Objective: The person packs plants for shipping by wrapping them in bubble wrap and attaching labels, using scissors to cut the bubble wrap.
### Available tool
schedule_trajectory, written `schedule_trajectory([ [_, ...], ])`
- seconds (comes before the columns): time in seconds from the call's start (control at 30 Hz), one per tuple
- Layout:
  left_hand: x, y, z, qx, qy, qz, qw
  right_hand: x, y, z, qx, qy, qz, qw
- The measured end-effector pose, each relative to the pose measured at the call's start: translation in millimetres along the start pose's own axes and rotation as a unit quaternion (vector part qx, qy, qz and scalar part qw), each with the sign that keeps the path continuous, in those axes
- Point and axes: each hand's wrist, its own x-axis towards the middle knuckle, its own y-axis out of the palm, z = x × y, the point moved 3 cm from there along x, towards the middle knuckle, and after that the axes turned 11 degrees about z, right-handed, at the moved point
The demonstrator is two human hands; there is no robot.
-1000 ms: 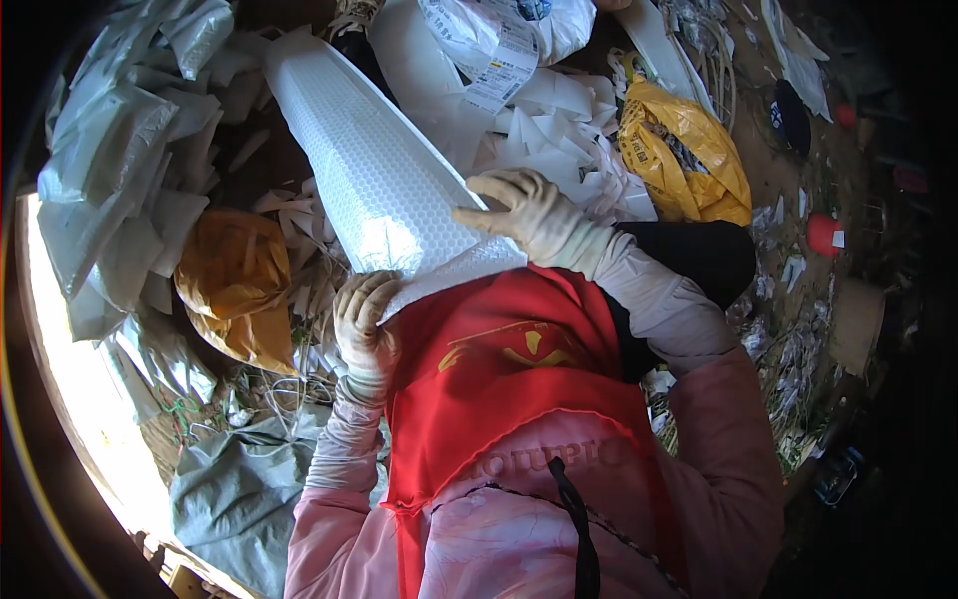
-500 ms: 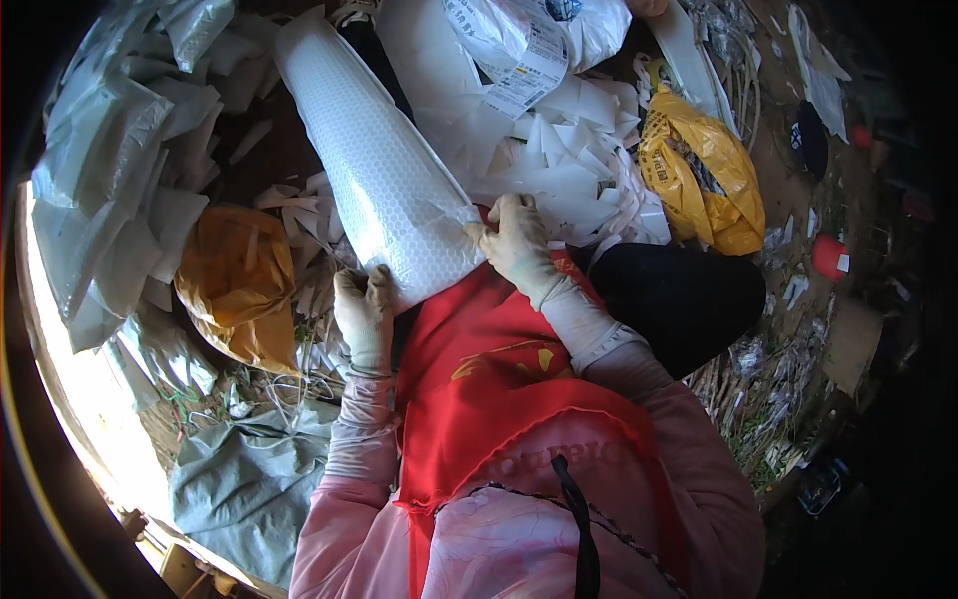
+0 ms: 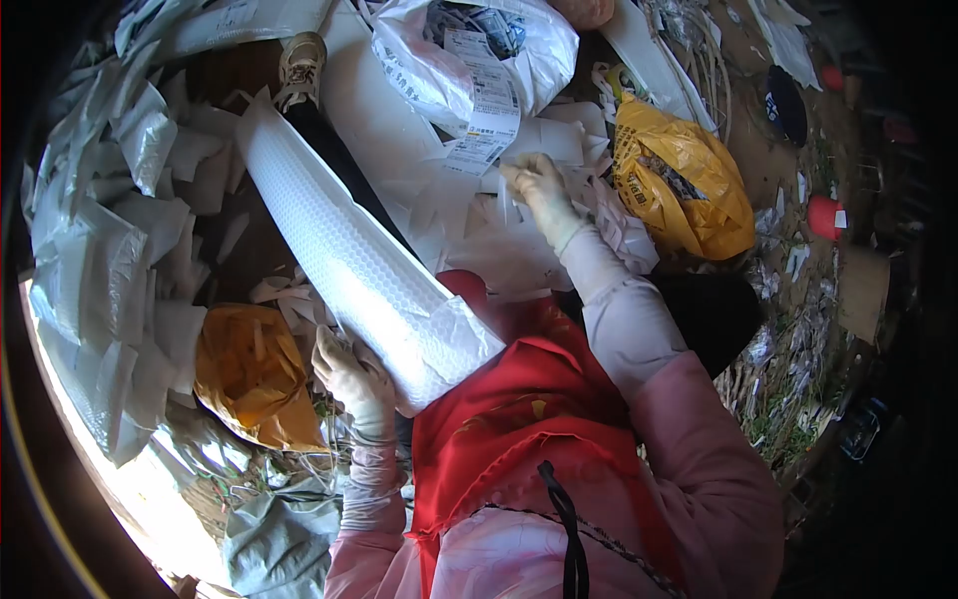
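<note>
A long piece of bubble wrap (image 3: pixel 349 250) lies slantwise from my lap up along my outstretched leg, its near end on the red apron (image 3: pixel 499 419). My left hand (image 3: pixel 354 379), in a pale glove, is at the left edge of the wrap near its lower end, with fingers bent and apart. Away from the wrap, my gloved right hand (image 3: pixel 539 190) is over the heap of white scraps (image 3: pixel 499 235), fingertips pinched together at a thin white strip (image 3: pixel 504 205).
An open white bag (image 3: pixel 544 60) with printed labels stands ahead. Yellow plastic bags are at the right (image 3: pixel 689 190) and left (image 3: pixel 254 369). Many flat translucent pieces (image 3: pixel 110 280) pile up on the far left. A grey-green cloth (image 3: pixel 284 539) lies at lower left.
My right hand has left the near corner of the bubble wrap and moved forward over the scraps. My left hand has shifted slightly down the wrap's edge, and the view has turned.
</note>
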Motion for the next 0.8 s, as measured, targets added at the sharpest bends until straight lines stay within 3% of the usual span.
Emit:
schedule_trajectory([
  [0.03,13.6,-8.9,-28.0,0.071,0.057,-0.031,0.995,28.8,-9.5,-6.3,-0.053,-0.082,-0.114,0.989],
  [0.1,36.4,-3.4,-62.4,0.077,0.169,0.008,0.982,54.2,-4.3,-0.8,0.039,-0.050,-0.032,0.997],
  [0.17,60.2,-5.8,-106.3,0.000,0.279,0.045,0.959,56.5,3.4,17.6,0.106,-0.059,0.025,0.992],
  [0.27,92.4,15.3,-142.8,-0.162,0.257,0.045,0.952,-17.2,9.9,90.7,0.176,-0.115,0.097,0.973],
  [0.3,102.1,26.6,-151.2,-0.234,0.206,0.076,0.947,-46.5,6.9,105.6,0.169,-0.128,0.112,0.971],
  [0.37,115.0,40.1,-170.8,-0.443,0.089,0.255,0.855,-88.3,-5.9,113.1,0.100,-0.150,0.111,0.977],
  [0.43,109.8,56.2,-188.7,-0.608,-0.016,0.447,0.656,-120.6,-19.5,111.3,-0.025,-0.163,0.077,0.983],
  [0.47,100.1,66.1,-193.1,-0.667,-0.050,0.426,0.609,-135.0,-23.1,111.2,-0.027,-0.141,0.036,0.989],
  [0.57,81.3,49.7,-207.3,-0.646,-0.072,0.417,0.635,-152.0,-33.5,103.1,-0.193,-0.222,0.000,0.956],
  [0.6,76.1,42.8,-208.6,-0.641,-0.072,0.402,0.650,-156.9,-32.8,106.7,-0.251,-0.312,-0.002,0.916],
  [0.7,69.2,57.2,-199.9,-0.675,-0.093,0.389,0.620,-174.2,-35.2,114.8,-0.222,-0.357,0.021,0.907],
  [0.73,68.1,58.9,-200.1,-0.674,-0.107,0.363,0.635,-182.3,-40.3,121.9,-0.088,-0.344,0.036,0.934],
  [0.77,74.5,72.6,-184.7,-0.529,-0.057,0.340,0.775,-190.3,-51.9,131.0,0.110,-0.341,0.088,0.929],
  [0.8,78.1,75.1,-176.8,-0.352,0.062,0.253,0.899,-198.6,-63.4,139.8,0.307,-0.333,0.127,0.883],
])
